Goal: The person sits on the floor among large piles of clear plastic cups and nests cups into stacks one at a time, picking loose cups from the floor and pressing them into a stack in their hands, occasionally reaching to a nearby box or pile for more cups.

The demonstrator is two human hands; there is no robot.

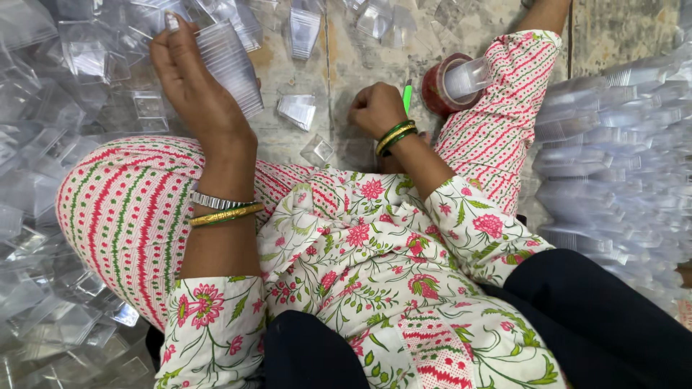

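Note:
My left hand (pixel 189 79) is raised at the upper left and grips a nested stack of clear ribbed plastic cups (pixel 229 63), tilted away from me. My right hand (pixel 375 108) is closed near the middle of the floor, close to a green pen-like stick (pixel 406 96); whether it grips the stick I cannot tell. A single clear cup (pixel 298 111) and another (pixel 317 150) lie on the floor between the two hands. Both wrists wear bangles. I sit cross-legged in floral and striped clothing.
Loose clear plastic cups (pixel 50 144) are heaped along the left side. Long nested stacks of cups (pixel 613 166) lie piled at the right. A red round container (pixel 443 88) with a clear cup in it rests by my right knee. Bare stone floor (pixel 346 50) shows ahead.

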